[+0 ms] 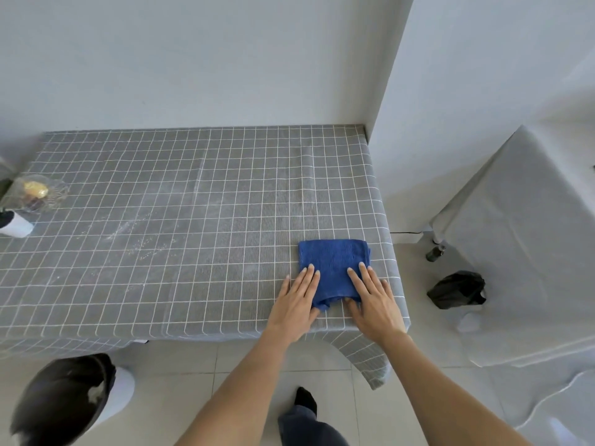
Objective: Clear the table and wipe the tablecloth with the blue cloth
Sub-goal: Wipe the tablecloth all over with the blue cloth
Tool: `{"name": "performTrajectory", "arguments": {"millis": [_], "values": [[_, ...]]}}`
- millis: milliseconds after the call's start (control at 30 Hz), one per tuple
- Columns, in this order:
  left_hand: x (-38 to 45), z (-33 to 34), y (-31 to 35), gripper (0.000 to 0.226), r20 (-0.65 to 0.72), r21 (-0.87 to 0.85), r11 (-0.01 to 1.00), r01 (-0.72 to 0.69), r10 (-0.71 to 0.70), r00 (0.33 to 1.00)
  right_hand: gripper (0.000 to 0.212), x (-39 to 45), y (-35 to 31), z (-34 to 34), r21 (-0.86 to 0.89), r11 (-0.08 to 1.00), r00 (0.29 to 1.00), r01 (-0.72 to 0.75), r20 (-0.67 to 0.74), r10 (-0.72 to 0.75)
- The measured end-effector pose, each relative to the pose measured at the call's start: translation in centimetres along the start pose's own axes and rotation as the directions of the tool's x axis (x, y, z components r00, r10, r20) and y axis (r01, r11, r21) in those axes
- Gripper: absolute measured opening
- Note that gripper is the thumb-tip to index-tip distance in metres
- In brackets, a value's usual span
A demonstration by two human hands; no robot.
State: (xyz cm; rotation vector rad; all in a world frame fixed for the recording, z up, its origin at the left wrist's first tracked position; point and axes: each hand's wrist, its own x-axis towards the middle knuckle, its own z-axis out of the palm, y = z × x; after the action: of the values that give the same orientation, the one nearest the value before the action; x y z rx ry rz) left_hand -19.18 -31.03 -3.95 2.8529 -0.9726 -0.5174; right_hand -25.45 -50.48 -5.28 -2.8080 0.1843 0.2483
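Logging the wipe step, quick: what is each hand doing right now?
Left hand: open, flat, pressing the near left part of the folded blue terry cloth.
Right hand: open, flat, pressing the cloth's near right part.

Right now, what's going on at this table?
A person is pressing a folded blue cloth flat on the grey checked tablecloth with the left hand and right hand, near the table's right end. Pale crumbs or dust lie mid-table. At the far left sit a glass dish and a white pot, not yet cleared.
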Motion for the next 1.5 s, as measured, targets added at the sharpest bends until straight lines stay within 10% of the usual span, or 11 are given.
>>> {"name": "performTrajectory", "arguments": {"millis": [700,1500], "values": [[0.5,-7.0,-1.9,0.059,-0.268,0.189,0.98,0.066,-0.013,0.963,0.066,4.7,-4.3,-4.5,-0.155,0.985,0.963,0.073,-0.246,-0.109],[-14.2,-14.6,-35.6,0.075,-0.361,0.164,0.875,0.455,-0.376,0.853,0.069,17.5,-40.7,-0.5,-0.251,0.848,0.842,0.467,-0.167,-0.513]]}}
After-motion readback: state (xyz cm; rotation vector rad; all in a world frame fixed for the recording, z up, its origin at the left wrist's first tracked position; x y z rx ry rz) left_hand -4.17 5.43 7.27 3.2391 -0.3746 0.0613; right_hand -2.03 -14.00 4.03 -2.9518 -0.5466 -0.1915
